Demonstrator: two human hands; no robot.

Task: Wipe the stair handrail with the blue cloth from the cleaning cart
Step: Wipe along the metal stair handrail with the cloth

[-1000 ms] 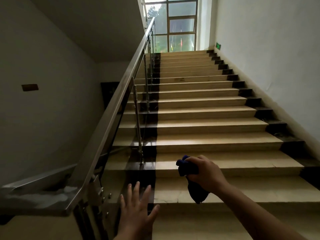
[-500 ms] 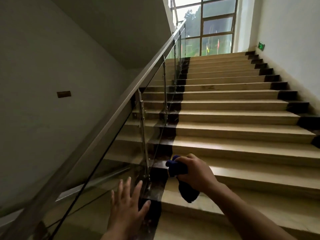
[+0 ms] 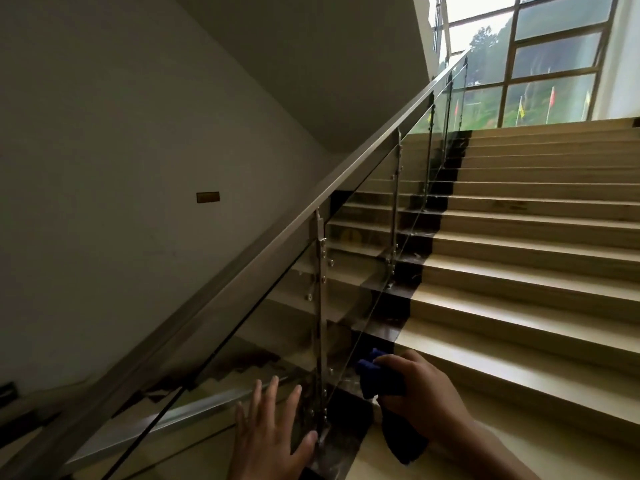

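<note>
A brushed-metal stair handrail (image 3: pixel 263 247) slopes up from the lower left to the upper right above glass panels. My right hand (image 3: pixel 420 389) is closed around a bunched dark blue cloth (image 3: pixel 381 377), whose tail hangs below the fist. The cloth sits to the right of the glass and well below the rail, not touching it. My left hand (image 3: pixel 270 431) is spread with fingers apart in front of the glass panel, holding nothing.
Beige stair treads (image 3: pixel 519 271) with a dark strip along their left edge (image 3: pixel 408 292) climb toward a large window (image 3: pixel 547 60). Steel posts (image 3: pixel 320 306) with bolts carry the glass. A grey wall with a small plaque (image 3: pixel 207 197) stands on the left.
The view has swung left and closer to the railing, so the rail now crosses the middle. Both hands keep their pose, the right one still gripping the cloth.
</note>
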